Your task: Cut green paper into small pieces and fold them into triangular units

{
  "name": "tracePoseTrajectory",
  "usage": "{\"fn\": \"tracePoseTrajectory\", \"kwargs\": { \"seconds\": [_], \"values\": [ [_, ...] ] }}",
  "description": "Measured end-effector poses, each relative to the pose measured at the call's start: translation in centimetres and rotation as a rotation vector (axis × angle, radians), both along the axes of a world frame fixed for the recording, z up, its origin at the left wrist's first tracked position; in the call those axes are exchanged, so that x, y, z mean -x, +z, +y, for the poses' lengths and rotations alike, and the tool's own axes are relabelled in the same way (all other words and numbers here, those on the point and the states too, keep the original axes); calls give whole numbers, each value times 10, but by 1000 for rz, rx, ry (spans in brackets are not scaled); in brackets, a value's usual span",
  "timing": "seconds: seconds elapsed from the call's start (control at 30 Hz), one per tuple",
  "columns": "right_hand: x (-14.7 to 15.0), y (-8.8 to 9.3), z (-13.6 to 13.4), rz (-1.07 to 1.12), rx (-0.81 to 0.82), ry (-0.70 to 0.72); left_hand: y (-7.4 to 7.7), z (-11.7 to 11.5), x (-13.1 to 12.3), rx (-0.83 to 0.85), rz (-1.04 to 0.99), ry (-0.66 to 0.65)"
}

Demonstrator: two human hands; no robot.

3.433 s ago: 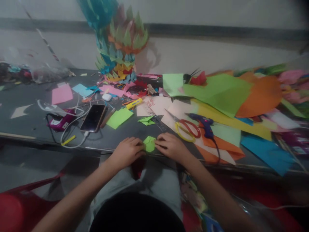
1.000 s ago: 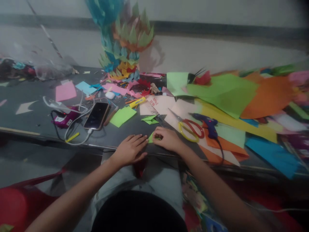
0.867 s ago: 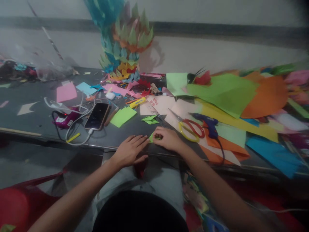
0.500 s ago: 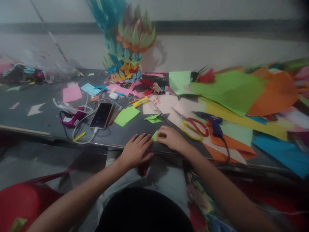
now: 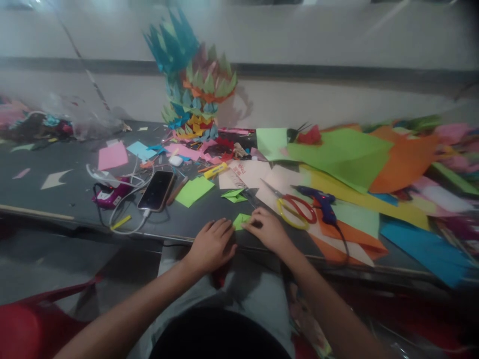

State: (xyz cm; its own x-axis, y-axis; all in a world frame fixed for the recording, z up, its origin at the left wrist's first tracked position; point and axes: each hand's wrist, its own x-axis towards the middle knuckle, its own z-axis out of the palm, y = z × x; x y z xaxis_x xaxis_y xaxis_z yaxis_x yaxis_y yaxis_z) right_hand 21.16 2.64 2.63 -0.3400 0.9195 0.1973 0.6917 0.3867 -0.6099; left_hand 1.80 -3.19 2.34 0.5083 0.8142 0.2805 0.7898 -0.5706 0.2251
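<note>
A small folded piece of green paper (image 5: 240,221) lies near the table's front edge, between my hands. My right hand (image 5: 268,228) pinches its right side between thumb and fingertips. From the left, my left hand (image 5: 214,244) lies flat on the table, fingers stretched out, with the fingertips at the paper's left edge. Just beyond is another folded green paper piece (image 5: 234,195). A flat light-green sheet (image 5: 194,191) rests farther left. Right of my right hand are scissors (image 5: 294,210) with red and yellow handles and a dark blue glue gun (image 5: 325,203).
A phone (image 5: 156,190) on a white cable lies left, beside a purple power adapter (image 5: 112,194). Behind stands a tall paper-folded ornament (image 5: 202,94) among scraps. A yellow cutter (image 5: 215,170) lies mid-table. Large coloured sheets (image 5: 344,154) spread over the right side.
My right hand's fingers have shifted slightly right, and more of the green paper and its creases shows. My left hand stays beside it. The whole view has tilted up a little.
</note>
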Motion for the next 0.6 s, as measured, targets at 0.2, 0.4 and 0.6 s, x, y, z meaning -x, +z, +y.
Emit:
{"fn": "tracePoseTrajectory", "kwargs": {
  "seconds": [0.2, 0.4, 0.6],
  "values": [
    [2, 8, 9, -90, 101, 6, 11, 25, 2, 14, 43, -228],
    [4, 18, 10, -134, 157, 17, 16, 37, 10, 73, -13, -290],
    [6, 22, 8, -159, 172, 3, 15, 35, 10, 90, -35, -286]
  ]
}}
